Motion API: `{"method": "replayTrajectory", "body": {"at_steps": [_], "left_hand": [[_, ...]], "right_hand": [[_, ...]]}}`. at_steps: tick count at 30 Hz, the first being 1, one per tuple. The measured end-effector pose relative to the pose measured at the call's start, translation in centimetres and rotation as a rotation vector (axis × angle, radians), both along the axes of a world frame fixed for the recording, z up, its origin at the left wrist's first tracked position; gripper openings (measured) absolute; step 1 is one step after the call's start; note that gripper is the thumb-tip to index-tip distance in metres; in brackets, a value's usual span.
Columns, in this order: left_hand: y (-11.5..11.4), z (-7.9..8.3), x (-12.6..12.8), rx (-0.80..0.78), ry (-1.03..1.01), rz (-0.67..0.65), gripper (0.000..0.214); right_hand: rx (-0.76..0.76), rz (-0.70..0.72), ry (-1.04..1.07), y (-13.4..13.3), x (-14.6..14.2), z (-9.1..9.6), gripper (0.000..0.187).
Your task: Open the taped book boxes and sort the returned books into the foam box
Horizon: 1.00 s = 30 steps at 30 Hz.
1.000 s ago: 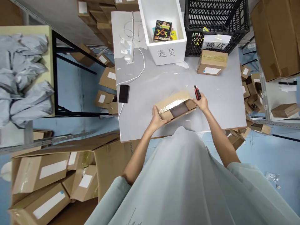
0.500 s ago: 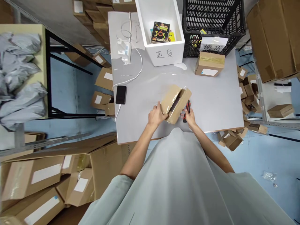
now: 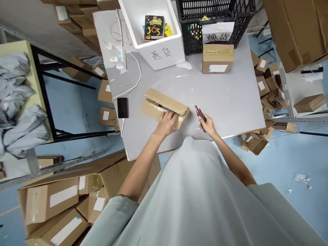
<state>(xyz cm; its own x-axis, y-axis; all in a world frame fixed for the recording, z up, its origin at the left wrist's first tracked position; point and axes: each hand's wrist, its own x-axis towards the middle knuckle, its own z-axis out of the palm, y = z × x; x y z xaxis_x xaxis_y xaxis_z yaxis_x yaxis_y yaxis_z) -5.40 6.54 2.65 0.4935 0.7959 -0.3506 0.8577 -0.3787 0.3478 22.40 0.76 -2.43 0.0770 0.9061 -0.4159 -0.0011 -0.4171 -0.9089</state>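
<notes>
A small cardboard box (image 3: 166,99) lies on the grey table, its taped top parted along a dark slit. My left hand (image 3: 166,124) grips the near flap, with the fingertips tucked into the slit; what is inside cannot be made out. Just right of the box, my right hand (image 3: 208,125) is closed round a black and red utility knife (image 3: 201,115). The knife points up and left, apart from the box.
Behind stand a white foam bin (image 3: 164,56) with books, a black crate (image 3: 186,37) and a closed carton (image 3: 217,59). A phone (image 3: 123,108) on a cable and a power strip (image 3: 122,59) lie left. A big box of parcels (image 3: 112,176) stands lower left.
The box has turned and shifted left, and my left fingers have moved from its corner into the slit. My right hand with the knife now sits farther from the box. The view has shifted.
</notes>
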Motion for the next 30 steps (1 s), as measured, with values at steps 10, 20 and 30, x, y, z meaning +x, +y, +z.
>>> {"method": "replayTrajectory", "body": {"at_steps": [10,20,30], "left_hand": [[1.1,-1.1,2.0,0.069,-0.029,-0.012,0.079],[2.0,-1.2,2.2,0.033,-0.024,-0.007,0.082],[2.3,-1.8,2.2,0.044,-0.055,0.006,0.082]], "right_hand": [[-0.095,0.136,0.05,-3.4,-2.5,-0.8,0.068],[-0.026,0.139,-0.099,-1.6,-2.5,-0.3,0.063],[-0.039,0.115,-0.14,-1.3,-2.9,0.0,0.062]]}}
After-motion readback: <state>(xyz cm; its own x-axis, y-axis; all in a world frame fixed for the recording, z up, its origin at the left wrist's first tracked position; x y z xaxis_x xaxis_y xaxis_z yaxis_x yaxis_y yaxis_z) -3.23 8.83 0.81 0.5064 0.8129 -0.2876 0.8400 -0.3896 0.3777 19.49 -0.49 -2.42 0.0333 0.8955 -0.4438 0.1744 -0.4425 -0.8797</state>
